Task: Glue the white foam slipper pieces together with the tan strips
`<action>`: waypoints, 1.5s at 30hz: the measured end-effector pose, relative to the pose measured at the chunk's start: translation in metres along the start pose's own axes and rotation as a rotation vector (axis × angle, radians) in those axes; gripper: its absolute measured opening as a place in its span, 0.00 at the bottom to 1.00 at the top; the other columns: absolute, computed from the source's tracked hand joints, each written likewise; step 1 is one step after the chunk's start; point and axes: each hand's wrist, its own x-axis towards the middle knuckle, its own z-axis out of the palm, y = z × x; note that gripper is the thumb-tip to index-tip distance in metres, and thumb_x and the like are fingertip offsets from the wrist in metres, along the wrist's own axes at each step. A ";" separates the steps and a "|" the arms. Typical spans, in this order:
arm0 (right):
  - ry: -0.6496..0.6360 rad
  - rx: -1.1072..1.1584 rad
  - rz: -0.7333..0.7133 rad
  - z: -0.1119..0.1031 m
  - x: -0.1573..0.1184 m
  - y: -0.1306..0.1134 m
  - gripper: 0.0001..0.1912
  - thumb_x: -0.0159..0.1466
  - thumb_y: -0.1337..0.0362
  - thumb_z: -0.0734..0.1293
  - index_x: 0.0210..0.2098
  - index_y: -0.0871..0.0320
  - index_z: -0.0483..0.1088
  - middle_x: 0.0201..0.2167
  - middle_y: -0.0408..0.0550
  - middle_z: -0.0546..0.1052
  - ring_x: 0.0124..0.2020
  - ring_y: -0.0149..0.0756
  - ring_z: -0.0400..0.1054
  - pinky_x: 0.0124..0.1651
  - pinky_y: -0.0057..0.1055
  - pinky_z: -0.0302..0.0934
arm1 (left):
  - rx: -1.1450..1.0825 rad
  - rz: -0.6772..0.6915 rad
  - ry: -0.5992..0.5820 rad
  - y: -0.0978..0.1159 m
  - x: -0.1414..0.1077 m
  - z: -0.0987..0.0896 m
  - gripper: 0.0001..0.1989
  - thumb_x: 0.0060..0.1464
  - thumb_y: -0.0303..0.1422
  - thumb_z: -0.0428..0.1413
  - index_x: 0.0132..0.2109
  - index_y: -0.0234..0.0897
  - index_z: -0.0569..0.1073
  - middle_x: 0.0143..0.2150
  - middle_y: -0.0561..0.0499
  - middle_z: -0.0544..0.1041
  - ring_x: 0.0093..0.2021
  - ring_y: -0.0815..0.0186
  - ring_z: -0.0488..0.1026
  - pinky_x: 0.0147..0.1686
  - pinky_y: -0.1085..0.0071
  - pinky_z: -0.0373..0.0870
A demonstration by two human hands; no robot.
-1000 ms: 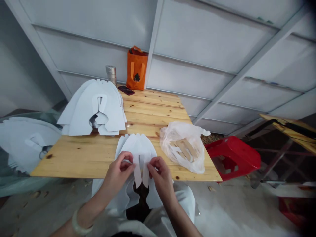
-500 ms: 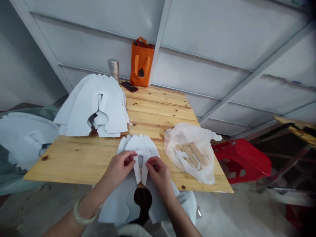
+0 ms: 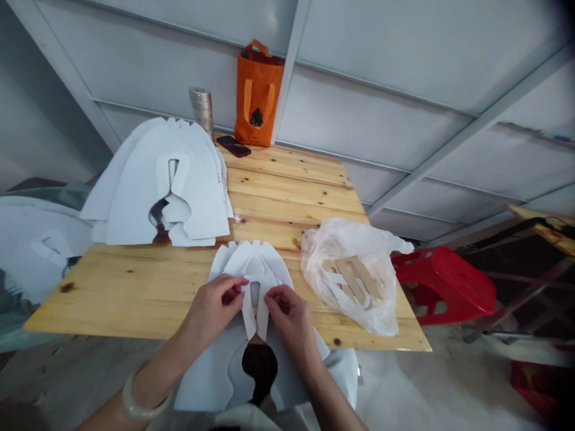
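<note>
A white U-shaped strip point(image 3: 262, 314) lies over the narrow opening of white cut-out sheets point(image 3: 206, 365) in front of me. The sheets overhang the table's near edge. On the strip's left side, near its curved top, the fingertips of my left hand point(image 3: 220, 299) are pinched. My right hand point(image 3: 290, 314) pinches the opposite side at about the same height. Below the strip, the sheets' opening widens into a rounded gap. A pale bangle point(image 3: 141, 407) circles my left wrist.
A stack of similar white sheets point(image 3: 126, 197) rests on the wooden table point(image 3: 287, 191), with more sheets point(image 3: 27, 239) at far left. A clear plastic bag point(image 3: 381, 251) holding strips lies right. Behind are a phone point(image 3: 233, 146), metal flask point(image 3: 202, 111) and orange bag point(image 3: 259, 90). A red stool point(image 3: 449, 287) stands right.
The camera view has shifted slightly, so the stack and orange bag appear higher. Both hands keep their pinch on the strip with no clear movement.
</note>
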 end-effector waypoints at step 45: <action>0.017 -0.182 -0.061 0.006 0.001 0.001 0.08 0.59 0.60 0.63 0.27 0.56 0.70 0.21 0.41 0.73 0.24 0.33 0.67 0.30 0.27 0.58 | 0.319 -0.037 -0.218 0.007 0.011 -0.003 0.15 0.56 0.23 0.57 0.49 0.33 0.82 0.42 0.46 0.82 0.38 0.62 0.79 0.43 0.66 0.75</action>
